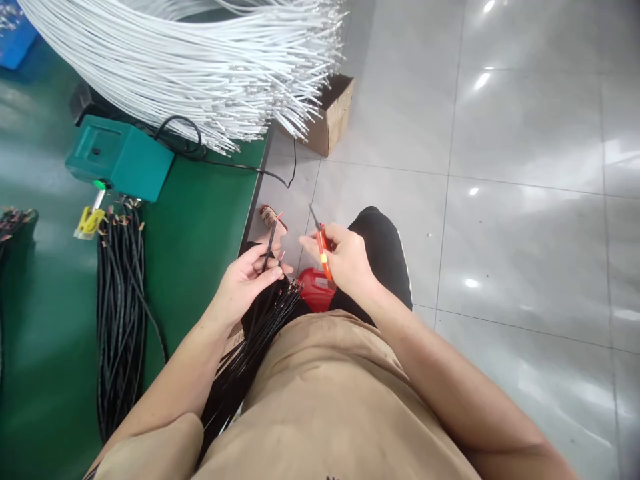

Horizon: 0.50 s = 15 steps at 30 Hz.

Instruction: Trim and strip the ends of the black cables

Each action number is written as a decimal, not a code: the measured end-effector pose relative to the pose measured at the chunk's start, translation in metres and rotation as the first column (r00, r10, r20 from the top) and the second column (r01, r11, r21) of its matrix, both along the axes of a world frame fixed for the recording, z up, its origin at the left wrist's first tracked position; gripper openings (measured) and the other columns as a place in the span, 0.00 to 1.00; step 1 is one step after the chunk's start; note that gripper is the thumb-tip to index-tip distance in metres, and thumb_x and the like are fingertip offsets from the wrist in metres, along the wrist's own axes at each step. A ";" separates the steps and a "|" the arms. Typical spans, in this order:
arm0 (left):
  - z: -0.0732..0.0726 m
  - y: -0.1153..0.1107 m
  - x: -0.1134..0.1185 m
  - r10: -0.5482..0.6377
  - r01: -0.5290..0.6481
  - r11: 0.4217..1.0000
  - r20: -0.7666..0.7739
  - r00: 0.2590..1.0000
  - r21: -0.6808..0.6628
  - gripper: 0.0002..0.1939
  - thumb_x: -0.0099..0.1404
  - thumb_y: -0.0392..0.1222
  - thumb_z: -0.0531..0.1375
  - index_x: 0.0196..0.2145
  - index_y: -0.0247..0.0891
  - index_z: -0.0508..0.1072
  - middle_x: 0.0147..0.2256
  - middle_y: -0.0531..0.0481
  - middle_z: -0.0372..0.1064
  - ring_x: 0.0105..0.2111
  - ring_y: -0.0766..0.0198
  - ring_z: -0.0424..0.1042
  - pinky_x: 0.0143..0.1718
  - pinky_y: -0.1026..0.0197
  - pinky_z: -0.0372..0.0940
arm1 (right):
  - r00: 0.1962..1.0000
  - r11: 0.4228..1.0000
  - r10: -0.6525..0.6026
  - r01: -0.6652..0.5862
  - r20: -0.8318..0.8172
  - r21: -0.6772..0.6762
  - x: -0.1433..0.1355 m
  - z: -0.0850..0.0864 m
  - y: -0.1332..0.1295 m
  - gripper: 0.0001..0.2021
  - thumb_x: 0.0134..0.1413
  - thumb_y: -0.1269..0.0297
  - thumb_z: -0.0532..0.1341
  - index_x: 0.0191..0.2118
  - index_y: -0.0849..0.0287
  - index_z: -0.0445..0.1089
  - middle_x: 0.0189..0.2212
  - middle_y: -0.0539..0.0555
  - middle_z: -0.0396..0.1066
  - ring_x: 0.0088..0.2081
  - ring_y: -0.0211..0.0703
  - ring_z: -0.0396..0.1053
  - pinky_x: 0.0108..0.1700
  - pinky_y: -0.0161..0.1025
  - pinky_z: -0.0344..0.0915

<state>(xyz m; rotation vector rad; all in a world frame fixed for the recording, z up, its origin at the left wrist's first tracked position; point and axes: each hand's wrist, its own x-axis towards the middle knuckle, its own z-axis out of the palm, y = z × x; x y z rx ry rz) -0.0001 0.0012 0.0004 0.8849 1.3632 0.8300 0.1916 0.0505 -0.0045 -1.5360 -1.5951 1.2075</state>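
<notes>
My left hand (253,277) pinches a black cable (270,248) between thumb and fingers, its end pointing up with reddish inner wires bared. A second cable end with a red tip shows by the fingertips. My right hand (345,257) is wrapped round a pair of scissors-like cutters (324,252) with orange-red and yellow handles; the dark, narrow tip points up and left, apart from the cable. Across my lap, below the left hand, lies a bundle of black cables (260,327) with stripped ends.
On the green table (195,227) at left are a teal machine (120,157), a yellow clip-like piece (90,221), another black cable bundle (120,313) and a large bunch of white cables (215,73). A cardboard box (337,123) and a red object (316,290) are below.
</notes>
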 end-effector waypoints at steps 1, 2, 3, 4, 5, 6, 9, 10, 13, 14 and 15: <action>0.000 0.000 0.001 -0.001 0.001 1.000 0.003 1.000 -0.003 0.23 0.57 0.40 0.66 0.50 0.39 0.69 0.32 0.51 0.75 0.36 0.63 0.76 0.42 0.60 0.67 | 0.994 0.997 -0.037 0.029 -0.099 -0.072 -0.002 0.005 0.005 0.13 0.51 0.55 0.62 0.27 0.61 0.71 0.26 0.50 0.70 0.27 0.35 0.63 0.29 0.34 0.56; 0.001 0.000 0.001 0.002 -0.001 1.000 0.009 1.000 -0.004 0.22 0.56 0.40 0.67 0.49 0.39 0.70 0.32 0.51 0.75 0.37 0.62 0.76 0.42 0.60 0.68 | 0.980 0.989 -0.063 0.036 -0.190 -0.145 -0.004 0.010 0.010 0.12 0.49 0.55 0.63 0.29 0.61 0.73 0.26 0.50 0.71 0.28 0.36 0.64 0.30 0.34 0.58; 0.002 0.001 0.002 0.004 -0.004 1.000 0.017 1.000 -0.005 0.22 0.55 0.40 0.67 0.48 0.39 0.70 0.32 0.51 0.75 0.37 0.62 0.76 0.42 0.59 0.68 | 0.958 0.978 -0.082 0.024 -0.274 -0.207 -0.007 0.015 0.014 0.11 0.47 0.56 0.64 0.31 0.61 0.74 0.27 0.50 0.72 0.29 0.36 0.65 0.32 0.34 0.60; 0.002 0.001 0.003 0.004 -0.004 1.000 0.025 1.000 -0.009 0.21 0.55 0.40 0.68 0.47 0.39 0.71 0.32 0.51 0.75 0.37 0.61 0.76 0.43 0.59 0.68 | 0.931 0.967 -0.094 0.001 -0.351 -0.256 -0.010 0.019 0.018 0.10 0.46 0.58 0.64 0.31 0.60 0.74 0.28 0.50 0.72 0.30 0.36 0.66 0.33 0.34 0.61; 0.003 0.002 0.004 0.000 0.000 1.000 0.031 1.000 -0.010 0.20 0.54 0.40 0.68 0.45 0.39 0.71 0.33 0.51 0.75 0.38 0.61 0.76 0.43 0.58 0.68 | 0.902 0.955 -0.105 -0.027 -0.419 -0.296 -0.014 0.023 0.020 0.09 0.44 0.60 0.64 0.31 0.61 0.74 0.28 0.50 0.73 0.30 0.36 0.67 0.34 0.34 0.62; 0.003 0.002 0.005 -0.008 0.008 1.000 0.029 1.000 -0.009 0.19 0.54 0.40 0.68 0.44 0.39 0.72 0.35 0.49 0.76 0.40 0.60 0.76 0.45 0.57 0.68 | 0.873 0.943 -0.117 -0.052 -0.474 -0.329 -0.017 0.026 0.021 0.08 0.44 0.62 0.64 0.31 0.61 0.74 0.27 0.49 0.72 0.29 0.35 0.67 0.34 0.34 0.63; 0.004 0.004 0.007 -0.028 0.027 0.999 0.001 1.000 0.031 0.17 0.57 0.45 0.66 0.43 0.37 0.75 0.46 0.43 0.74 0.50 0.55 0.71 0.49 0.54 0.67 | 0.824 0.918 -0.119 -0.121 -0.555 -0.377 -0.026 0.028 0.020 0.07 0.42 0.63 0.64 0.29 0.61 0.72 0.23 0.48 0.70 0.26 0.35 0.66 0.31 0.34 0.64; 0.004 0.005 0.006 -0.016 0.016 0.998 -0.003 1.000 0.056 0.17 0.58 0.48 0.65 0.44 0.37 0.75 0.50 0.42 0.72 0.53 0.53 0.68 0.49 0.54 0.66 | 0.831 0.919 -0.099 -0.135 -0.548 -0.370 -0.029 0.026 0.019 0.07 0.42 0.63 0.65 0.28 0.61 0.72 0.22 0.48 0.70 0.25 0.35 0.66 0.31 0.34 0.64; 0.001 0.007 0.005 0.075 -0.076 0.988 0.011 0.997 0.138 0.20 0.61 0.50 0.62 0.48 0.40 0.74 0.52 0.43 0.70 0.51 0.55 0.68 0.49 0.55 0.65 | 0.885 0.937 -0.032 -0.135 -0.464 -0.322 -0.034 0.020 0.013 0.07 0.42 0.62 0.65 0.28 0.60 0.72 0.24 0.48 0.71 0.28 0.36 0.68 0.33 0.35 0.64; 0.000 0.007 0.004 0.101 -0.103 0.981 0.016 0.995 0.162 0.20 0.61 0.49 0.62 0.49 0.40 0.73 0.49 0.44 0.71 0.48 0.58 0.70 0.48 0.56 0.65 | 0.897 0.940 -0.011 -0.142 -0.443 -0.311 -0.035 0.018 0.011 0.07 0.42 0.62 0.65 0.28 0.60 0.73 0.24 0.48 0.71 0.28 0.37 0.68 0.34 0.35 0.65; -0.001 0.007 0.004 0.114 -0.116 0.976 0.021 0.993 0.184 0.20 0.60 0.48 0.63 0.50 0.41 0.71 0.44 0.46 0.72 0.43 0.61 0.71 0.47 0.58 0.65 | 0.897 0.938 0.015 -0.165 -0.442 -0.303 -0.035 0.016 0.009 0.07 0.43 0.62 0.65 0.28 0.60 0.72 0.24 0.49 0.71 0.28 0.37 0.68 0.34 0.36 0.65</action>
